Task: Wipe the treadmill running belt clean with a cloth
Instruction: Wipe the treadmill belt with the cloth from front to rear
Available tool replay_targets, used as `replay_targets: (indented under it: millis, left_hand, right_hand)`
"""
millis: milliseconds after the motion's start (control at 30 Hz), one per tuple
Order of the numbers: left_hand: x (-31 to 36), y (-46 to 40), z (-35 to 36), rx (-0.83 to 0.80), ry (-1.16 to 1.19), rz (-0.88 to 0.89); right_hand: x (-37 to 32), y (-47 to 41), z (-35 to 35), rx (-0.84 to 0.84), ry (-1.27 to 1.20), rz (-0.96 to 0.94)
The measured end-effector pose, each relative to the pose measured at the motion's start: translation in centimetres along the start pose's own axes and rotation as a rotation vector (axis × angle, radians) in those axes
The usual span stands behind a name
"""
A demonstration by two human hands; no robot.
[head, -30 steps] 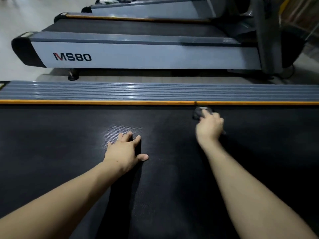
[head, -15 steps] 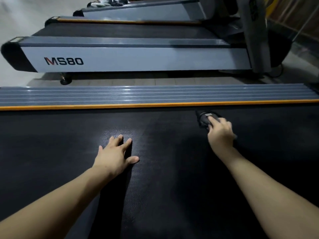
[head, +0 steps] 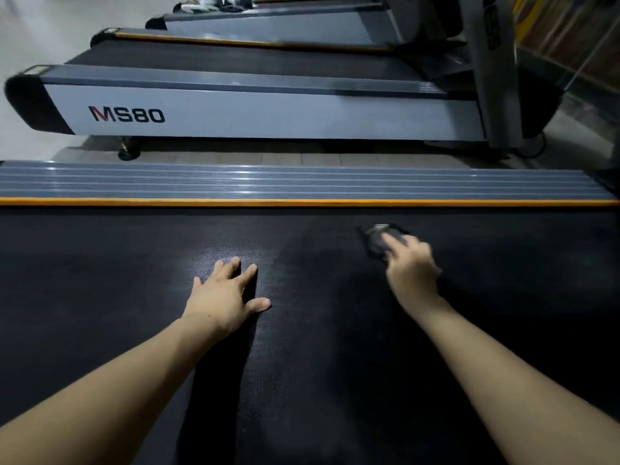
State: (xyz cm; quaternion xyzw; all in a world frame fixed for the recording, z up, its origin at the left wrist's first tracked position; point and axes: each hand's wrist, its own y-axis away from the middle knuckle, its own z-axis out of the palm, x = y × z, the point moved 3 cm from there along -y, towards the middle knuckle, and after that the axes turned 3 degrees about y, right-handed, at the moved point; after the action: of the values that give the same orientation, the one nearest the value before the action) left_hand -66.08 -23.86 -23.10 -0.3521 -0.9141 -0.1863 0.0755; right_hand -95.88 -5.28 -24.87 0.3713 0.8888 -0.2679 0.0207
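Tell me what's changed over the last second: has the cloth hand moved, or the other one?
The right hand has drawn the dark cloth back from the orange edge strip toward the person. The left hand stays flat on the running belt.

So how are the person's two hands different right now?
The left hand lies flat with its fingers spread on the running belt and holds nothing; the right hand presses a dark cloth against the belt. The left hand sits nearer the person, while the right hand reaches further out, closer to the orange edge strip. The left hand looks sharp, the right hand blurred. Both are bare and rest on the same belt.
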Motion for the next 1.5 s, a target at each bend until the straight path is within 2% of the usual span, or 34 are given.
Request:
replay_targets:
  millis: [67,167,300,367,433,467,533,633,700,767,833,900,967,1067,1167,1267,1333,1367,1500]
  left_hand:
    - [-0.1,0.0,0.1,0.012,-0.004,0.004]
    - [-0.3,-0.1,0.4,0.025,0.011,0.004]
    - [-1.1,0.6,0.3,0.066,0.064,-0.006]
    - [-2.2,1.7,0.0,0.101,0.047,-0.031]
    - [-3.2,2.7,-0.2,0.096,-0.011,-0.039]
    - [-3.4,3.1,-0.4,0.082,-0.036,-0.034]
    - [-3.4,3.3,-0.4,0.047,-0.047,-0.031]
    - [-2.8,3.0,0.3,0.018,-0.033,-0.046]
    - [-2.6,2.7,0.5,-0.003,-0.039,-0.063]
    - [-2.5,2.7,0.3,-0.017,-0.046,-0.069]
    - [-2.3,2.6,0.0,-0.017,-0.054,-0.063]
    - [-2.2,2.7,-0.2,-0.016,-0.069,-0.064]
    - [-2.4,2.8,-0.4,-0.027,-0.103,-0.064]
    - [-2.7,3.4,-0.8,0.062,-0.099,-0.018]
    - [-2.7,4.4,-0.7,0.185,-0.025,0.001]
    - [-2.5,5.1,0.0,0.232,0.017,0.013]
    - [-2.4,5.4,0.4,0.233,0.016,0.018]
    - [-2.4,5.6,0.5,0.227,0.006,0.016]
    - [-3.0,7.0,0.6,0.230,-0.001,-0.018]
  right_hand:
    - [2.6,0.3,-1.3,-0.005,0.039,0.108]
    - [-3.0,0.9,-0.1,0.006,0.002,0.142]
    - [-18.7,4.1,2.8,-0.131,-0.052,-0.098]
    - [-21.7,4.7,2.6,-0.206,-0.155,-0.257]
    - [-18.9,4.2,1.9,-0.195,-0.123,-0.340]
    - [-16.0,3.7,1.5,-0.155,-0.092,-0.316]
    - [-8.4,2.4,0.5,-0.046,-0.062,-0.130]
    - [-0.5,2.2,-2.0,-0.038,0.035,0.109]
    - [-0.9,2.4,-2.0,-0.033,0.030,0.231]
    - [-5.6,3.0,-0.8,-0.029,-0.031,0.270]
    - [-13.0,4.3,0.6,-0.083,-0.034,0.092]
    - [-19.7,6.5,1.5,-0.222,-0.055,-0.154]
    - [-21.8,7.5,0.9,-0.285,-0.157,-0.327]
    - [-15.7,6.1,-0.2,-0.189,-0.099,-0.328]
    - [-6.0,3.9,-1.3,-0.086,-0.018,-0.078]
    - [-3.3,3.7,-2.1,-0.125,0.029,0.161]
    - [-6.8,4.3,-1.3,-0.090,0.033,0.270]
    - [-9.8,4.8,-0.6,-0.074,0.026,0.262]
    - [-23.2,8.5,0.9,-0.201,-0.054,-0.120]
